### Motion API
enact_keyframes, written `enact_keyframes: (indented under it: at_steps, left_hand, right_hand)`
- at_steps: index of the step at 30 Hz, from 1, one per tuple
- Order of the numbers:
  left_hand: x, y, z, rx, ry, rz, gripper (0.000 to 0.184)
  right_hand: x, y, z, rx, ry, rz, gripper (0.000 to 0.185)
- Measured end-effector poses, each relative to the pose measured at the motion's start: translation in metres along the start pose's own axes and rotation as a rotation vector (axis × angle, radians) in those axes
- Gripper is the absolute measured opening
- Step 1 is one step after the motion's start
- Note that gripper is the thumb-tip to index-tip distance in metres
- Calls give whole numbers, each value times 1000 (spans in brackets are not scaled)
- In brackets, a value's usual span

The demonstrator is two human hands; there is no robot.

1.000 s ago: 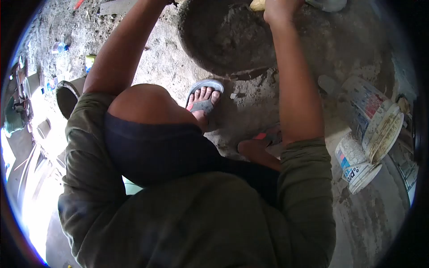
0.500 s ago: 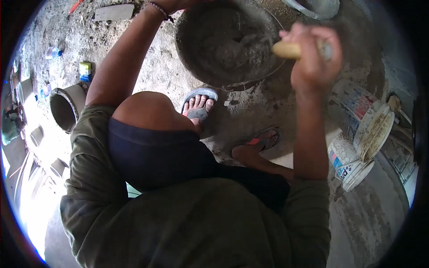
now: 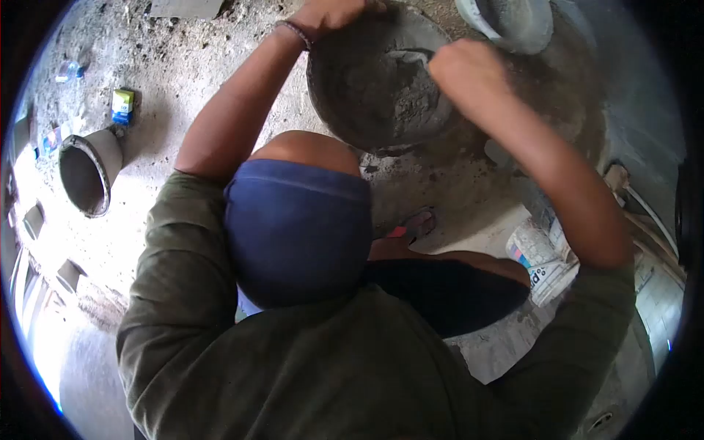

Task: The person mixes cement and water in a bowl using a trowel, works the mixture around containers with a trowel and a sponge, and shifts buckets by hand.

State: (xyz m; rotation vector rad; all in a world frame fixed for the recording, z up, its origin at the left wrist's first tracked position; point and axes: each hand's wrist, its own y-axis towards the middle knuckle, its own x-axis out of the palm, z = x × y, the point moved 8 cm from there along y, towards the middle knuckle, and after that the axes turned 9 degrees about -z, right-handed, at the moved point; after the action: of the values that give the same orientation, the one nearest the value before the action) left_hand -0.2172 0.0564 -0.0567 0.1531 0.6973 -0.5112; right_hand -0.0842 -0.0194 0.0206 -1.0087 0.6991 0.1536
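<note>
A round dark basin (image 3: 317, 103) holding wet grey mortar (image 3: 414, 103) lies on the ground at the top centre. My left hand (image 3: 334, 13), with a bracelet at the wrist, is closed on its upper left rim; the fingertips are partly out of view. Over the basin's right side, my right hand (image 3: 469, 67) is closed in a fist on a trowel (image 3: 408, 56). The trowel's blade shows at the mortar to the left of the fist, and its handle is hidden by the fingers.
A grey-coated bowl (image 3: 539, 26) is at the upper right. On the left are an open bucket (image 3: 111, 150) and a small yellow-and-blue packet (image 3: 122, 107). White buckets (image 3: 529, 246) lie beside my right forearm. My sandalled foot (image 3: 419, 223) is below the basin.
My right hand has moved left over the basin with the trowel, its elbow swinging outward. The view has shifted, and my left knee now hides the left foot. My left hand remains at the rim.
</note>
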Motion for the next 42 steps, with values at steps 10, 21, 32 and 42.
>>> enact_keyframes:
  at_steps: [10,21,32,42]
  left_hand:
    - [1,5,22,-56,-180,107,35]
    - [21,15,63,64,-49,97,34]
    - [22,18,79,55,-172,1,26]
    - [29,10,72,62,-227,29,25]
  right_hand:
    - [28,14,18,-67,101,-53,15]
    - [121,-13,2,-24,783,-311,31]
    - [128,-35,-22,63,1113,-314,27]
    - [130,-37,-41,-54,1261,-255,29]
